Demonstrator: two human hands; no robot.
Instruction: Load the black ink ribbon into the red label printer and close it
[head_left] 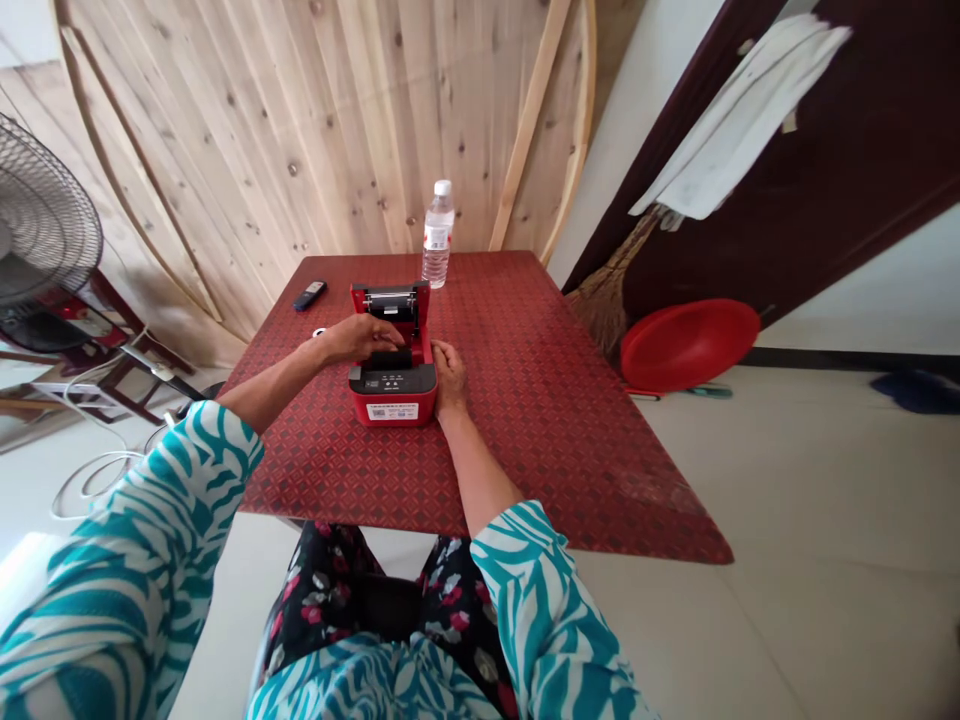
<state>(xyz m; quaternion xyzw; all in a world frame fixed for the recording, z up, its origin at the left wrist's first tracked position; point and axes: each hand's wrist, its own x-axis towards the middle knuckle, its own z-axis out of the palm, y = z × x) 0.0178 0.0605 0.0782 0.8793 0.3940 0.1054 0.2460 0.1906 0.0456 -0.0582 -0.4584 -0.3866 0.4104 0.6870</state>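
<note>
A red thermal receipt printer (393, 395) stands on the red patterned tabletop (525, 400), with its lid (390, 303) raised upright. My left hand (360, 338) lies palm-down over the open compartment, its fingers touching the inside edge; whatever lies under them is hidden. My right hand (450, 378) presses against the printer's right side. A black remote control (310, 295) lies to the left of the lid. Behind the printer stands a clear water bottle (439, 235). A small white object (320, 332) sits just beyond my left wrist.
A round wooden board (300, 130) leans behind the table. A fan (45, 230) and white cables (94, 480) lie left. On the right are a broom (604, 295), a red plastic basin (688, 345), and a white cloth (742, 115) on a dark door (862, 130).
</note>
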